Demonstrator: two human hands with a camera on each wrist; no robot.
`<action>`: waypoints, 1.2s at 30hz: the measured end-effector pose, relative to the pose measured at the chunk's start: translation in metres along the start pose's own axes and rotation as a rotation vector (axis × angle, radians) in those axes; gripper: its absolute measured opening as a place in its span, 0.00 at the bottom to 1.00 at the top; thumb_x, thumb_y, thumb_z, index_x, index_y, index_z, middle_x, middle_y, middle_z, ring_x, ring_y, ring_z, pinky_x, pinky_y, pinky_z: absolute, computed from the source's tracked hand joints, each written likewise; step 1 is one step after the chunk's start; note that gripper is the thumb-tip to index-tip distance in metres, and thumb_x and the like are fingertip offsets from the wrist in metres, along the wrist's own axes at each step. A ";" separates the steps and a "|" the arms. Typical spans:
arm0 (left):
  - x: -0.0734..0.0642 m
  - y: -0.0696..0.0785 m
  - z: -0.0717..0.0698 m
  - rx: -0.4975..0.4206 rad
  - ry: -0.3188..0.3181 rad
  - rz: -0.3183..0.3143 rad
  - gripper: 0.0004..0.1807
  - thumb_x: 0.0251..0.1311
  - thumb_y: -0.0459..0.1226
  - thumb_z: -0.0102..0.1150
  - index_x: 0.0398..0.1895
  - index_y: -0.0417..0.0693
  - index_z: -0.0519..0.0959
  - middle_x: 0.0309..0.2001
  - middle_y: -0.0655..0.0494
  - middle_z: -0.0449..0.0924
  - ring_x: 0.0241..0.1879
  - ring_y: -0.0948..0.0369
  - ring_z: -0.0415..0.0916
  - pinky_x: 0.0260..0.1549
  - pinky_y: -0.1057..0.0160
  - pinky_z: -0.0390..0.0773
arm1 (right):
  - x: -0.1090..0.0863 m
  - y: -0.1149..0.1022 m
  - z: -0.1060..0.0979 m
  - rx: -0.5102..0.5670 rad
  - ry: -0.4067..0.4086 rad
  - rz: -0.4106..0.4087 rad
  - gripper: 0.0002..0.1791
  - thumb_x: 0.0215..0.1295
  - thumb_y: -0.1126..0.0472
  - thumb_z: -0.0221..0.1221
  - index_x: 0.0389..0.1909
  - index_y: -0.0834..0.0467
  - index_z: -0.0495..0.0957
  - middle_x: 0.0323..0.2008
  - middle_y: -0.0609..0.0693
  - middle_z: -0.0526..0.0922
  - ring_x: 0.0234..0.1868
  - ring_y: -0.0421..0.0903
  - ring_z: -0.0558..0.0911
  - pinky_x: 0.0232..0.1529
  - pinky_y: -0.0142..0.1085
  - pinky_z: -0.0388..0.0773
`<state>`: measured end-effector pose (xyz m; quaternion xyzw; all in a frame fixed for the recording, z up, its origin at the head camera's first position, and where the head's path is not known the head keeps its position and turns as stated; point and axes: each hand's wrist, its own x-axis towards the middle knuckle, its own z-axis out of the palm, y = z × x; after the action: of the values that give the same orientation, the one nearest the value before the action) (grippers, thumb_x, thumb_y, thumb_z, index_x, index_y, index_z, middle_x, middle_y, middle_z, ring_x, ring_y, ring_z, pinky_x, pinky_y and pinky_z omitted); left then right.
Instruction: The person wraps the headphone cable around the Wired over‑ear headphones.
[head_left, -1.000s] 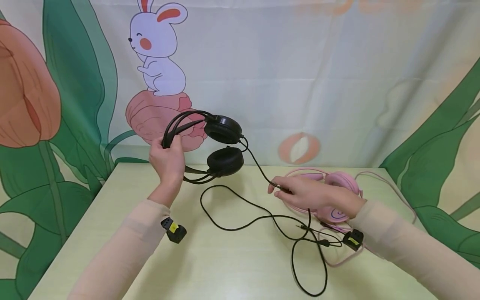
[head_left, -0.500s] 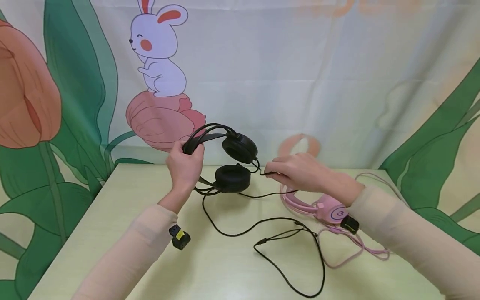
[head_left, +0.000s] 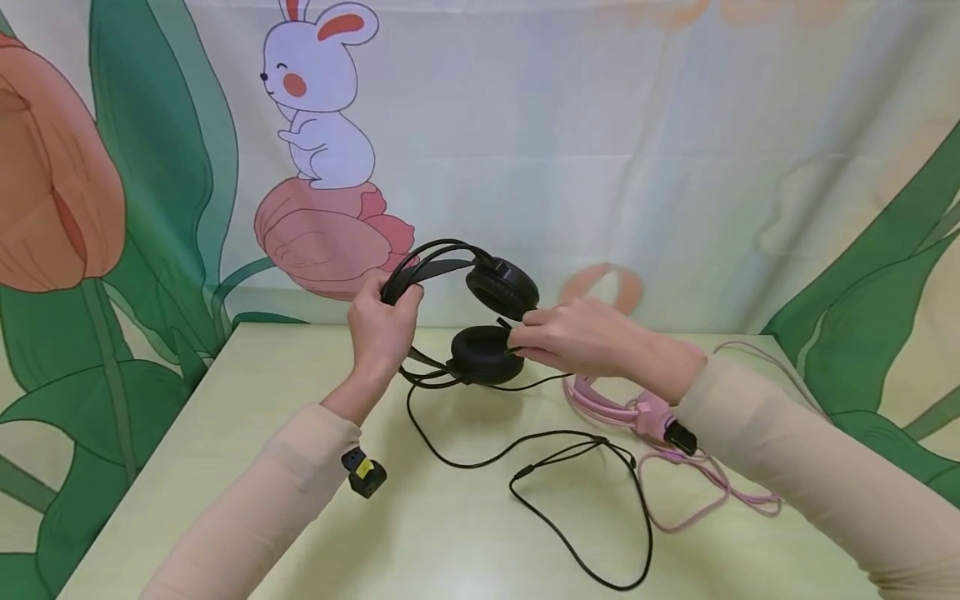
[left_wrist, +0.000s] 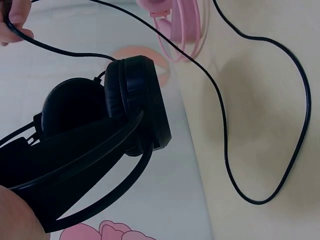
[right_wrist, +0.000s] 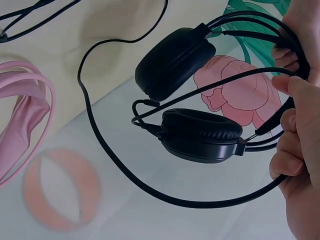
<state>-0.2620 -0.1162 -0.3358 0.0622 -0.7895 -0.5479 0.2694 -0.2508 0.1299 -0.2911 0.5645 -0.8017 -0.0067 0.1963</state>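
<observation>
Black over-ear headphones (head_left: 501, 287) are held up above the back of the table, ear cups facing right. Their headband is gripped by my left hand (head_left: 382, 329), thumb and fingers wrapped round it. Close beside the ear cups, my right hand (head_left: 577, 337) holds the headphones' black cable (right_wrist: 240, 202) in curled fingers. A loop of that cable hangs between this hand and the cups in the right wrist view. More of the black cable (head_left: 468, 467) lies in wide loops on the table, with a split near its end. My right hand hides part of the lower cup in the head view.
Pink headphones (head_left: 651, 412) lie on the right of the pale table (head_left: 435, 533), partly under my right forearm. Their pink cord (head_left: 678, 529) is bunched in front, close to the black loops. Behind the table hangs a printed curtain (head_left: 487, 125).
My left hand has carried the black headphones to the right. The right hand has moved up and left to the ear cups with the cable, and the loops on the table have shifted.
</observation>
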 end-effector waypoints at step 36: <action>-0.010 -0.008 -0.003 0.039 -0.294 0.048 0.11 0.53 0.43 0.56 0.26 0.44 0.72 0.17 0.54 0.67 0.18 0.59 0.64 0.16 0.64 0.65 | 0.012 0.032 -0.012 -0.257 0.210 0.123 0.17 0.58 0.50 0.59 0.21 0.56 0.67 0.15 0.46 0.65 0.11 0.42 0.65 0.10 0.33 0.54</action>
<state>-0.2538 -0.1185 -0.3457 -0.0321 -0.8322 -0.5292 0.1627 -0.2794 0.1332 -0.2689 0.4823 -0.8024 -0.0381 0.3494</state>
